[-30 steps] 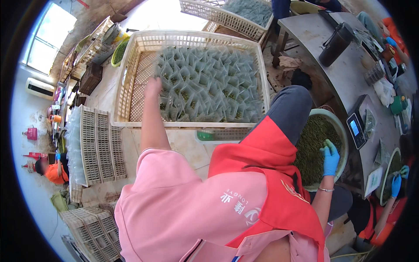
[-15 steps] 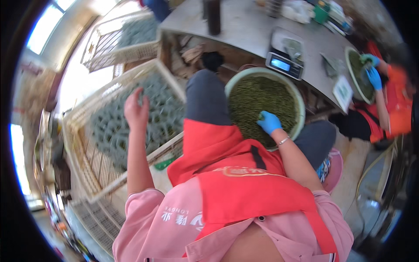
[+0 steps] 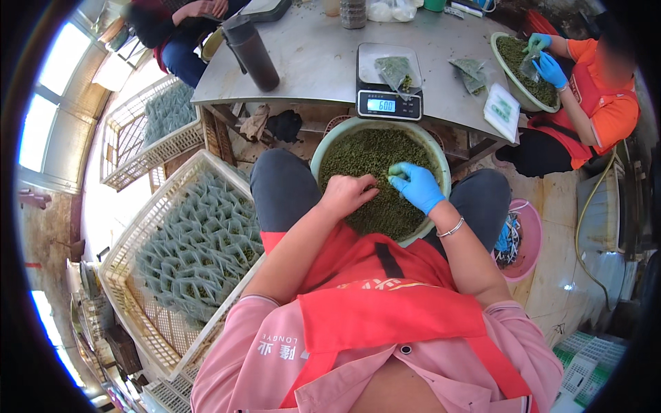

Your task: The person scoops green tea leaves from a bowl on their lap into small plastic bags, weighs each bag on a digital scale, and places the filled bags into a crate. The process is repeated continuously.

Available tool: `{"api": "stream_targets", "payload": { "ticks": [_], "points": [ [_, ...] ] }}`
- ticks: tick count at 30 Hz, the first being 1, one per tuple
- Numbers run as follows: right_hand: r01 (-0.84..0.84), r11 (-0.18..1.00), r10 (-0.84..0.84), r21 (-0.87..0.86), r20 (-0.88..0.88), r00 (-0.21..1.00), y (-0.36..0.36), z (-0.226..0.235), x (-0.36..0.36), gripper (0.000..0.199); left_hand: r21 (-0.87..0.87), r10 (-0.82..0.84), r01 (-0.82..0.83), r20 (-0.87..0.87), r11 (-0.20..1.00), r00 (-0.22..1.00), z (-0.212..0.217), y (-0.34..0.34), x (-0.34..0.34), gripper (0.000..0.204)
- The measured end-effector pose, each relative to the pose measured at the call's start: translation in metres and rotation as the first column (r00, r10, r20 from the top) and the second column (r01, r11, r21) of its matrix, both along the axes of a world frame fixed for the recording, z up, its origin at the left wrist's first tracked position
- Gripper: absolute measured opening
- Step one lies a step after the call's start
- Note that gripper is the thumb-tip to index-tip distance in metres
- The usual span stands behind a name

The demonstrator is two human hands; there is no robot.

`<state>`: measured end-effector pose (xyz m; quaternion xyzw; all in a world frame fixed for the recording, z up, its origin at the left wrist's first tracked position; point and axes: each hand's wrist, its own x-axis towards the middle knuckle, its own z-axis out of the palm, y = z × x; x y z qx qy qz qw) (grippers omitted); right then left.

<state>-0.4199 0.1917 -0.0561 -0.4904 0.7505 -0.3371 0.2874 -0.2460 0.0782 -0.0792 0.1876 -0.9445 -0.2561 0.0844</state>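
A large pale-green basin (image 3: pixel 441 160) full of small dark-green bits sits on my lap between my knees. My left hand (image 3: pixel 348 195), bare, rests on the pile at its near left with fingers curled down into the bits; what it holds is hidden. My right hand (image 3: pixel 415 186), in a blue glove, lies just to the right over the middle of the pile, its fingertips pinched on a small clump of the green bits (image 3: pixel 394 169). Beyond the basin, a digital scale (image 3: pixel 387 89) on the grey table (image 3: pixel 310 58) carries a clear bag with some green bits.
A white slatted crate (image 3: pixel 155 213) packed with filled clear packets stands at my left; a second crate (image 3: pixel 148 148) lies behind it. A dark flask (image 3: pixel 251 51) stands on the table. At the right, a co-worker's blue-gloved hands (image 3: pixel 547 63) work over another basin (image 3: pixel 497 51). A pink basin (image 3: pixel 530 237) sits by my right knee.
My left hand has left the crate of packets and come over to the basin beside my right hand. The view has swung from the crate to the basin and table.
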Motion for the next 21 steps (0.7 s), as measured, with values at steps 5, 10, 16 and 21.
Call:
{"api": "stream_targets", "payload": {
  "ticks": [5,10,16,21],
  "points": [
    [0.096,0.978,-0.165,-0.184,-0.408,0.898,-0.061,0.035,-0.034,0.05,0.048,0.037,-0.034,-0.052,0.998,0.998,0.005,-0.001,0.002,0.043],
    [0.275,0.96,-0.255,-0.055,-0.58,0.774,-0.129,0.039,-0.077,0.041,0.045,0.045,-0.041,-0.086,0.998,0.995,0.005,-0.008,-0.002,0.039],
    [0.386,0.886,-0.394,-0.256,0.02,0.919,-0.105,0.035,-0.057,0.026,0.019,0.045,-0.043,-0.116,0.999,0.992,-0.003,-0.012,0.003,0.033],
    [0.379,0.865,-0.266,-0.328,0.34,0.902,-0.051,0.0,-0.025,0.019,0.43,0.318,-0.169,-0.304,0.887,0.898,0.014,-0.006,-0.007,0.044]
  ]
}}
